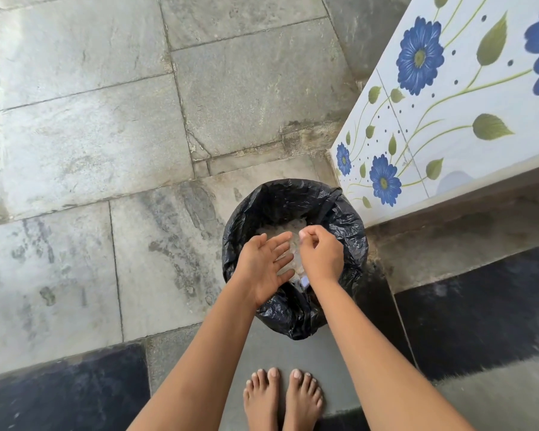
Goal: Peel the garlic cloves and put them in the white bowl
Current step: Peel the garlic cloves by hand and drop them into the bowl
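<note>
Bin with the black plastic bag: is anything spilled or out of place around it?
Nothing stands out. The pale scraps lie inside the black plastic bag, and none shows on the grey stone floor around it.

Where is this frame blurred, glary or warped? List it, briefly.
Head view: soft daylight, pale sheen on the floor tiles upper left; wide-angle bending of tile joints and the flowered wall; smeared blur lower right; left hand and right hand over the black bag fairly sharp.
</note>
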`<state>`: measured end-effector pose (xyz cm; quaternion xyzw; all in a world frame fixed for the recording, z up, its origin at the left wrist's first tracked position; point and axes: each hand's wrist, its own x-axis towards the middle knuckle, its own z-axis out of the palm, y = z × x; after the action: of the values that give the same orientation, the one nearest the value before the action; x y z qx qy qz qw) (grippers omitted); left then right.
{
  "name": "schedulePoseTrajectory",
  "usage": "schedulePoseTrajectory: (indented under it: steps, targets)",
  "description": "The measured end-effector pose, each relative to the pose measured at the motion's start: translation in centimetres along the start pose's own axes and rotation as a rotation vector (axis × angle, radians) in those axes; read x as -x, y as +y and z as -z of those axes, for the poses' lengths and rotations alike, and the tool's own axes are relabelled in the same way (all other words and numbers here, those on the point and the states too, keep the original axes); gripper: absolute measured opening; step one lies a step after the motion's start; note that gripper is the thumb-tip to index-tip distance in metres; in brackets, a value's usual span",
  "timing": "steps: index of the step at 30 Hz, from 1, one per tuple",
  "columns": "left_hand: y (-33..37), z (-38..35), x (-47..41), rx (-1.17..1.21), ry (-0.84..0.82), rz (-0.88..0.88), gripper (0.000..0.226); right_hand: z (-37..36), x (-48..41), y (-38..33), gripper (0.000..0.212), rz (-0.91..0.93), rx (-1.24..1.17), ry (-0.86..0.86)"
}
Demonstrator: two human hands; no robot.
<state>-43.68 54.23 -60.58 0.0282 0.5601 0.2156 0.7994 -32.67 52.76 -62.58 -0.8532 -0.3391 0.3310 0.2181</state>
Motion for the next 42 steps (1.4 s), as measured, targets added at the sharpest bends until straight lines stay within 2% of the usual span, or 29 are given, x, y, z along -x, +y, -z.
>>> schedulePoseTrajectory:
  steps: [2, 4, 5, 7, 9, 10, 11, 12, 13, 15, 16, 18, 19, 20, 22, 24, 26, 29, 32, 37, 39, 42]
  targets:
    - [0.3, 0.2, 0.1, 0.004, 0.025, -0.003, 0.05, 0.0, -0.3, 0.5, 0.033, -0.031, 0.028, 0.062]
    - [0.4, 0.2, -0.2, 0.008, 0.044, 0.003, 0.051, -0.2, 0.5, 0.4, 0.051, 0.124, 0.013, 0.077]
    - [0.5, 0.1, -0.3, 0.016, 0.047, 0.007, 0.051, -0.5, 1.1, 0.3, 0.058, 0.25, -0.049, 0.005]
    - [0.6, -0.4, -0.4, 0.039, 0.028, 0.013, 0.052, -1.7, 2.4, 0.9, 0.071, 0.423, -0.152, -0.278]
    - [0.5, -0.7, -0.2, 0.073, -0.003, 0.022, 0.054, -2.1, 2.6, 1.9, 0.074, 0.321, -0.076, -0.493]
    - [0.3, -0.6, 0.0, 0.091, -0.005, 0.017, 0.055, -2.1, 2.3, 2.4, 0.066, 0.2, -0.027, -0.514]
    - [0.2, -0.4, 0.0, 0.114, -0.008, 0.017, 0.056, -2.0, 2.0, 2.8, 0.06, 0.124, 0.019, -0.465]
    - [0.2, 0.0, 0.0, 0.115, -0.009, 0.019, 0.057, -1.8, 2.2, 2.7, 0.059, 0.145, 0.024, -0.381]
    - [0.2, 0.2, -0.2, 0.108, -0.005, 0.026, 0.058, -1.7, 2.5, 2.4, 0.062, 0.252, -0.007, -0.314]
    - [0.2, 0.3, -0.5, 0.101, 0.001, 0.041, 0.058, -1.9, 3.1, 1.7, 0.074, 0.436, -0.054, -0.384]
    - [0.1, 0.2, -0.6, 0.103, -0.007, 0.044, 0.057, -1.9, 3.3, 1.7, 0.078, 0.421, -0.042, -0.471]
    - [-0.2, -0.3, -0.1, 0.134, -0.038, 0.043, 0.056, -1.5, 2.6, 2.1, 0.065, 0.191, -0.001, -0.549]
    - [-0.5, -0.3, 0.1, 0.147, -0.06, 0.03, 0.057, -1.2, 2.0, 2.2, 0.058, 0.114, 0.024, -0.516]
    - [-0.6, -0.1, 0.3, 0.149, -0.068, 0.02, 0.059, -0.8, 1.8, 2.0, 0.054, 0.114, 0.017, -0.459]
    - [-0.6, 0.3, 0.3, 0.145, -0.026, 0.017, 0.059, -0.3, 2.4, 0.7, 0.052, 0.184, -0.12, -0.395]
    - [-0.5, 0.6, 0.1, 0.098, 0.014, 0.024, 0.057, -0.2, 3.5, -0.8, 0.049, 0.175, -0.314, -0.391]
    - [0.2, -0.3, 1.7, 0.021, 0.047, -0.021, 0.051, 1.2, 4.7, -1.7, 0.047, 0.169, -0.35, -0.344]
    - [1.8, -2.4, 7.6, -0.215, 0.155, -0.19, 0.037, 5.6, 6.8, -3.2, 0.051, 0.188, -0.206, -0.286]
    - [3.7, -5.0, 16.8, -0.502, 0.252, -0.381, 0.023, 12.9, 10.6, -7.0, 0.054, 0.209, -0.085, -0.232]
    - [4.7, -9.2, 33.3, -1.008, 0.245, -0.698, 0.038, 26.6, 20.0, -13.4, 0.056, 0.371, 0.043, -0.103]
    - [4.9, -10.7, 38.6, -1.117, 0.229, -0.818, 0.042, 31.1, 24.1, -15.5, 0.063, 0.432, 0.056, -0.031]
    - [5.3, -13.7, 46.2, -1.211, 0.168, -1.001, 0.045, 37.5, 30.5, -17.8, 0.056, 0.529, 0.026, 0.131]
